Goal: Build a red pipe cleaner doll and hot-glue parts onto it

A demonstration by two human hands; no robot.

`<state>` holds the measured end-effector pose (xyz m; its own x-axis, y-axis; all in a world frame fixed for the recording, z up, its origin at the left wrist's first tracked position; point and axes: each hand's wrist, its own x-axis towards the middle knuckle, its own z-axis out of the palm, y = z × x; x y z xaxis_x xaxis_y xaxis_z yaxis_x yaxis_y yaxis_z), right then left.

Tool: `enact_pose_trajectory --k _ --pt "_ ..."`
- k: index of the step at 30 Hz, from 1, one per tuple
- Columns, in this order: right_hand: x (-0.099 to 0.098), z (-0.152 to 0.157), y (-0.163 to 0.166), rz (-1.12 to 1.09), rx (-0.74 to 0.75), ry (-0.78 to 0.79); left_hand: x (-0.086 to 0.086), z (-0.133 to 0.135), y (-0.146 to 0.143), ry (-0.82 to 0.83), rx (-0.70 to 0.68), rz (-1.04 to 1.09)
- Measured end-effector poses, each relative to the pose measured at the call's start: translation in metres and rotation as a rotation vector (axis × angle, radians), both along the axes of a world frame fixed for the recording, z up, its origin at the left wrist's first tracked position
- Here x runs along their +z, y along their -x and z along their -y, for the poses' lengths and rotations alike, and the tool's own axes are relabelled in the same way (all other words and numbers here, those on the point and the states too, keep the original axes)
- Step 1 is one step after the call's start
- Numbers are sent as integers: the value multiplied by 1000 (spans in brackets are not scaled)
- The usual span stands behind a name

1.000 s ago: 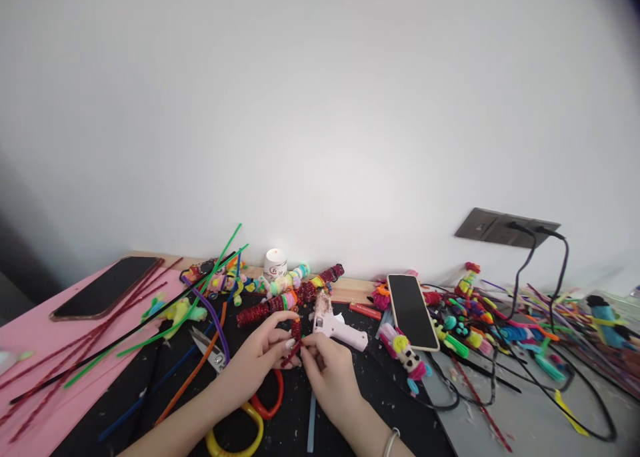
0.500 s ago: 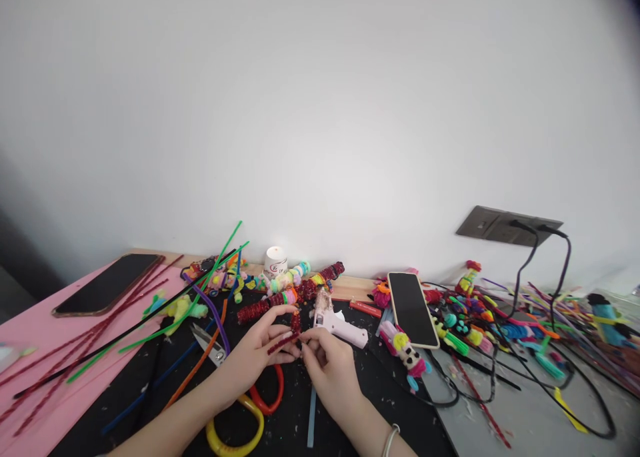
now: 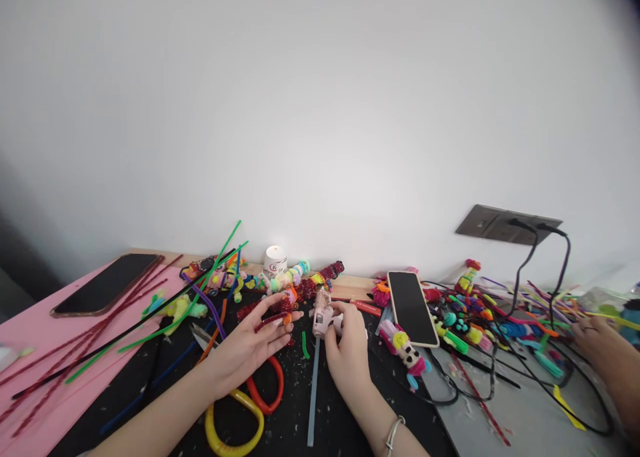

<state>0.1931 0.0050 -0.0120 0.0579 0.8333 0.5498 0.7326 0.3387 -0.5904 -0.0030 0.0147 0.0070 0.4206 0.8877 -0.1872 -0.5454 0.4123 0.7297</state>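
My left hand (image 3: pixel 255 340) pinches a small dark-red pipe-cleaner piece (image 3: pixel 286 305) with a bit of orange at its lower end. My right hand (image 3: pixel 346 340) has its fingers around the pale pink glue gun (image 3: pixel 321 320), which lies on the black mat. A long translucent glue stick (image 3: pixel 313 394) runs from the gun's rear toward me. Between my hands lies a short green pipe-cleaner piece (image 3: pixel 305 345). Below my left wrist are large scissors with a yellow handle loop (image 3: pixel 210 434) and a red one.
Pipe cleaners (image 3: pixel 90 337) lie across a pink sheet (image 3: pixel 45 297) at left, near a dark phone (image 3: pixel 107 285). A paper cup (image 3: pixel 275 260) stands by the wall. At right are a white-edged phone (image 3: pixel 413 308), fuzzy figures, black cables (image 3: pixel 603 390) and another person's hand (image 3: pixel 597 340).
My right hand has left the red piece and taken hold of the glue gun. The green piece is now visible on the mat. Another person's hand has come in at right.
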Motion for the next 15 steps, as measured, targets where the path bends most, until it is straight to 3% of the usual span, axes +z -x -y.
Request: enact_pose_trajectory --k 6,15 --pt "-4 -1 -4 206 -189 123 2 -1 2 46 48 57" --pt "0 -2 -13 399 -277 298 -4 -7 3 78 58 88"
